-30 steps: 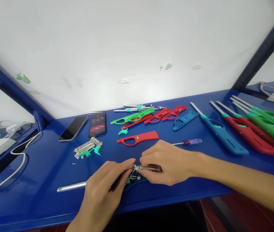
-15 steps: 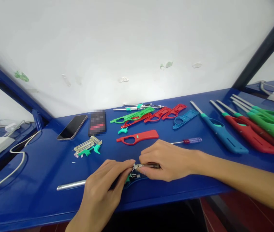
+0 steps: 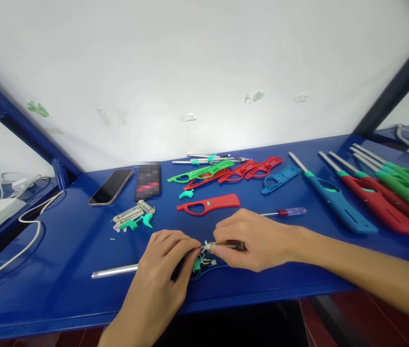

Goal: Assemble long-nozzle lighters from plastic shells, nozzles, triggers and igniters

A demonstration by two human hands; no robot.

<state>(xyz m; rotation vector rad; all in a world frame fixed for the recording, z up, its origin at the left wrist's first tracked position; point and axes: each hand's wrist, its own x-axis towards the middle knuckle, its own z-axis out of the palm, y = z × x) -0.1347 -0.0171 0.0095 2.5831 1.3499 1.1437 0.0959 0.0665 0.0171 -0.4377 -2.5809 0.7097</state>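
Observation:
My right hand point(image 3: 251, 241) is closed round a translucent brown lighter fuel tank point(image 3: 238, 245), its pale valve end point(image 3: 208, 246) pointing left. My left hand point(image 3: 164, 265) pinches a thin tube that meets the valve end; the fingertips hide most of it. Below them lies an opened lighter with a silver barrel point(image 3: 115, 271), a green trigger point(image 3: 197, 264), white wires and a blue half-shell point(image 3: 204, 274), partly covered by my left hand. A red handle shell point(image 3: 213, 204) lies beyond my hands, beside a screwdriver point(image 3: 291, 212) with a red and purple handle.
Clear fuel tanks point(image 3: 128, 215) and green triggers point(image 3: 147, 220) lie left, near a phone point(image 3: 111, 187) and a dark packet point(image 3: 148, 180). Behind are coloured half-shells point(image 3: 238, 171) and metal barrels point(image 3: 193, 161). Several assembled lighters point(image 3: 345, 205) lie right. A white cable point(image 3: 38, 226) crosses the left edge.
The view has shifted slightly, so the things on the table appear a little farther right. Both hands keep their grip; the tank's valve end and the tube are still together between them.

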